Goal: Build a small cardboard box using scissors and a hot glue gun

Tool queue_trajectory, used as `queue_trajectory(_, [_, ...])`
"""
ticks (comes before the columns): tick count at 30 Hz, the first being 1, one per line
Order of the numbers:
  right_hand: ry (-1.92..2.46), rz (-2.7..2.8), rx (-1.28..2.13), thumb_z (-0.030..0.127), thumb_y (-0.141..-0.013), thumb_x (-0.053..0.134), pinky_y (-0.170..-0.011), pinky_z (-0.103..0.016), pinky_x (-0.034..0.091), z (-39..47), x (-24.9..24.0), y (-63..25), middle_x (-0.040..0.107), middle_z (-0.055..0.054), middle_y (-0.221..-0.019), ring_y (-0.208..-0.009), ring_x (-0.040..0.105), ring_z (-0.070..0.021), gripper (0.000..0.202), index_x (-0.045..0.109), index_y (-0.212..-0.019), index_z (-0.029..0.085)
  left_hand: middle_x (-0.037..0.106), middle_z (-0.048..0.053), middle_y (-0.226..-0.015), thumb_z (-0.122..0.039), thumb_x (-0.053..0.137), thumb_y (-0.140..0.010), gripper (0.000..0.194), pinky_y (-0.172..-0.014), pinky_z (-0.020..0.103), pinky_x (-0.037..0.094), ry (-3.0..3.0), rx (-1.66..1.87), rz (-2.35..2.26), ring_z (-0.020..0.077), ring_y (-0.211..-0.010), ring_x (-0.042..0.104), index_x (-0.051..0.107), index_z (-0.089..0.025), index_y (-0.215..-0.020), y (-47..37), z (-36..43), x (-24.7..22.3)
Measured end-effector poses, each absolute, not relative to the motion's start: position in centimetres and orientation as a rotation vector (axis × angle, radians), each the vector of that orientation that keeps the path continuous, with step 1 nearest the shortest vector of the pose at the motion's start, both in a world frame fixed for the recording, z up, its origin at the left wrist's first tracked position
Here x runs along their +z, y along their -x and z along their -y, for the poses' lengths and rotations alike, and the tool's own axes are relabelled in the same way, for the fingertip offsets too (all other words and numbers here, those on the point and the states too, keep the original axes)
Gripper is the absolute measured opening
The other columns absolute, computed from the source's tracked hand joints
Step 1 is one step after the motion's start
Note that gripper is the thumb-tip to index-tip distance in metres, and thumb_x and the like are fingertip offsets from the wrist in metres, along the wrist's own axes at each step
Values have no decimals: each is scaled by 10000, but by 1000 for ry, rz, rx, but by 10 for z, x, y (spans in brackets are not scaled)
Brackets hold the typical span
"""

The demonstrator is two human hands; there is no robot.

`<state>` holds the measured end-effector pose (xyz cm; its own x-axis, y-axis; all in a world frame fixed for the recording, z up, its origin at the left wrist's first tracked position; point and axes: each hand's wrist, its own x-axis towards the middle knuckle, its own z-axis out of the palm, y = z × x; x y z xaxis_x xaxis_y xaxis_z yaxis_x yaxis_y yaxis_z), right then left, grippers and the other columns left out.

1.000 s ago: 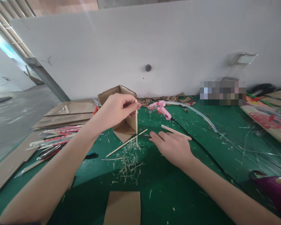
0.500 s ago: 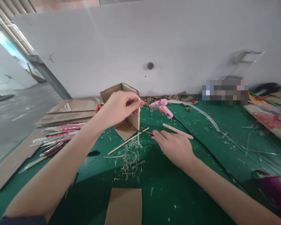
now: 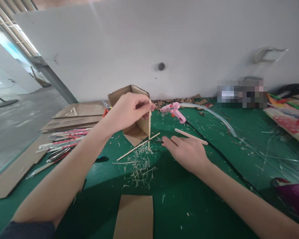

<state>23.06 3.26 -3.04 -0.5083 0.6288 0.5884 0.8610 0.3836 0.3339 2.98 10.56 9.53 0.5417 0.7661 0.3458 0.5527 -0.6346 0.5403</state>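
Observation:
My left hand pinches the top of a thin wooden stick, which stands upright with its lower end among pale curled shavings. Fingers curled, my right hand grips a thin dark blade-like tool; most of it is hidden, so its exact kind is unclear. The tool's tip points left toward the stick, with a small gap between them. A second wooden stick lies slanted on the table, crossing behind the upright one. An open cardboard box sits behind my left hand.
A pink glue gun with a black cord lies beyond my right hand, near a pale rod and a clear tube. Wrapped sticks and cardboard sheets lie left. A cardboard piece is in front on the green table.
The tool in my right hand has drawn back to the right, off the upright stick it was crossing. My left hand keeps its pinch on the stick. The view has shifted slightly.

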Motion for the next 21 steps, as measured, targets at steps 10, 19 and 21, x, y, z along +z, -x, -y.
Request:
queue_trajectory(10, [1311,2279,-954,258,-940,457,-508,-304,142,-31,-29,-229,578,21,-621,-511,472,-85,192,642,-971,215,665,20,-715,-350,471,-886,280,-692,255,506,-2396,808,-1061,132,-703,641,626,-175,-731,-28,-107,94])
queue_trajectory(19, [1311,2325,-900,250,-937,447,-497,-306,123,-32,-31,-230,579,11,-610,-490,456,-79,205,646,-947,204,668,23,-714,-342,455,-892,288,-684,248,488,-2420,804,-1082,123,-681,630,636,-172,-746,-28,-108,94])
queue_trajectory(21, [1318,2235,-972,260,-939,450,-504,-299,143,-34,-30,-231,588,13,-628,-514,476,-79,203,640,-993,212,668,23,-715,-341,453,-893,296,-684,247,486,-2440,812,-1081,124,-687,630,634,-171,-730,-28,-107,95])
